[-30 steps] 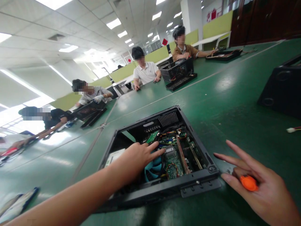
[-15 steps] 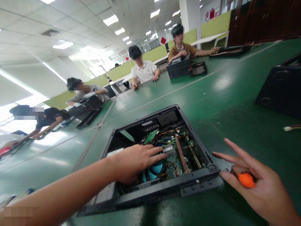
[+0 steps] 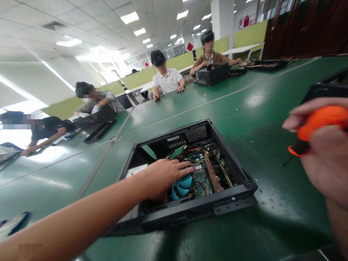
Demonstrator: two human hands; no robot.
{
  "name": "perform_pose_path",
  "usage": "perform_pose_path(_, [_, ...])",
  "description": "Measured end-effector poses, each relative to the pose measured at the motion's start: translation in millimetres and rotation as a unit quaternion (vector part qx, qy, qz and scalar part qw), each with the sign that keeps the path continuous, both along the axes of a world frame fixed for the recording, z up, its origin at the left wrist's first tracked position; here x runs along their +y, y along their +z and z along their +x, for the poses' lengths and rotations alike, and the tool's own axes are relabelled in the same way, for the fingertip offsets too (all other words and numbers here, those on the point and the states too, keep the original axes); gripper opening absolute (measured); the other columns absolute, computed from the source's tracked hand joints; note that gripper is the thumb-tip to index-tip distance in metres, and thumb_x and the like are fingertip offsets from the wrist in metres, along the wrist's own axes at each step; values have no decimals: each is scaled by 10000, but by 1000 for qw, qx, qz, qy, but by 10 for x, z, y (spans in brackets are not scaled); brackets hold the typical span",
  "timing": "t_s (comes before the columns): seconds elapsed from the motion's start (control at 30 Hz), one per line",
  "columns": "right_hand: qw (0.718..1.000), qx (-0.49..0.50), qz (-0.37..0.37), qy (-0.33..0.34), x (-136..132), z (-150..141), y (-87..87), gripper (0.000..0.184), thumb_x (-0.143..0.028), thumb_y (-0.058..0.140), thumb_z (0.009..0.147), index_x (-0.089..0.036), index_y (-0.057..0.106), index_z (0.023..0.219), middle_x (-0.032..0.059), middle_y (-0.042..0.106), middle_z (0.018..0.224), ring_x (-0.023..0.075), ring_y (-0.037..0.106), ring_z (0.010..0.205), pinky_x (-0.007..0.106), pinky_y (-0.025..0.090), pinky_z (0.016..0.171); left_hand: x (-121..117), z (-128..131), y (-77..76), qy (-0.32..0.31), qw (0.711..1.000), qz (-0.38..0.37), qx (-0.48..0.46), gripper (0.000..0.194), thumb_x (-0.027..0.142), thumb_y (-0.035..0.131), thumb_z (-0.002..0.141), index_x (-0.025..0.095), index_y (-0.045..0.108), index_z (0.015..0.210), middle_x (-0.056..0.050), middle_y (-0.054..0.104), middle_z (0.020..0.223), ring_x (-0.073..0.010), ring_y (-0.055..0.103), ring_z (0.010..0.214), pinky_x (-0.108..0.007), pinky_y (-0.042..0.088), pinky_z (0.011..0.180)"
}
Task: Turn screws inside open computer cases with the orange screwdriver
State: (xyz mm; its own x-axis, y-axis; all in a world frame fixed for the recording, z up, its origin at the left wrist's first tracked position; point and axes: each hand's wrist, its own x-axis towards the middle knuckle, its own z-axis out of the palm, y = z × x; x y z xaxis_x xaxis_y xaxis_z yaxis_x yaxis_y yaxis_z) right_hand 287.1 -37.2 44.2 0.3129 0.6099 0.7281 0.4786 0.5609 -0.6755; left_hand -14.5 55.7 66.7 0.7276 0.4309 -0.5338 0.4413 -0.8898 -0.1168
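Observation:
An open black computer case [image 3: 228, 197] lies flat on the green table [image 3: 261, 108], showing a green circuit board and a blue cooling fan [image 3: 182, 186]. My left hand [image 3: 160, 175] reaches into the case and rests over the fan, fingers spread, holding nothing. My right hand [image 3: 323, 159] is raised at the right edge, closed around an orange-handled screwdriver [image 3: 318, 121], well clear of the case.
A black box [image 3: 326, 90] stands at the far right of the table. Several other people sit along the table's far side with their own black cases [image 3: 212, 74] and panels [image 3: 99, 125]. A flat blue-edged object [image 3: 12, 224] lies near left.
My right hand has lifted off the table and closed on the orange screwdriver, rising toward the camera. My left hand has stayed in the case, settling over the fan.

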Motion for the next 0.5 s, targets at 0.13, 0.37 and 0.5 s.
perform_pose_path(0.13, [988, -106, 1, 114, 350, -328, 435, 211, -307, 686, 862, -240, 711, 1061, 36, 630, 979, 202, 585, 881, 347, 462, 763, -72, -34, 131, 10, 1000, 15, -8, 1136, 139, 735, 582, 322, 131, 1527, -56, 220, 1613, -321, 505, 1297, -475, 465, 1044])
perform_pose_path(0.37, [944, -276, 10, 182, 734, -569, 586, 145, -238, 625, 910, -170, 669, 1030, 27, 646, 955, 167, 597, 840, 299, 460, 777, -447, -1081, 380, 274, 914, 202, -219, 698, 441, 621, 827, 472, 299, 1445, 85, 408, 1526, -283, 512, 1306, -493, 477, 1057])
perform_pose_path(0.5, [948, -263, 44, 176, 766, -708, 645, 189, -207, 568, 949, -131, 615, 1116, 40, 640, 1029, 161, 596, 924, 270, 458, 848, -589, -1723, -41, 408, 795, 185, -410, 466, 402, 542, 859, 552, 481, 1296, 137, 526, 1424, -298, 515, 1303, -517, 493, 1036])
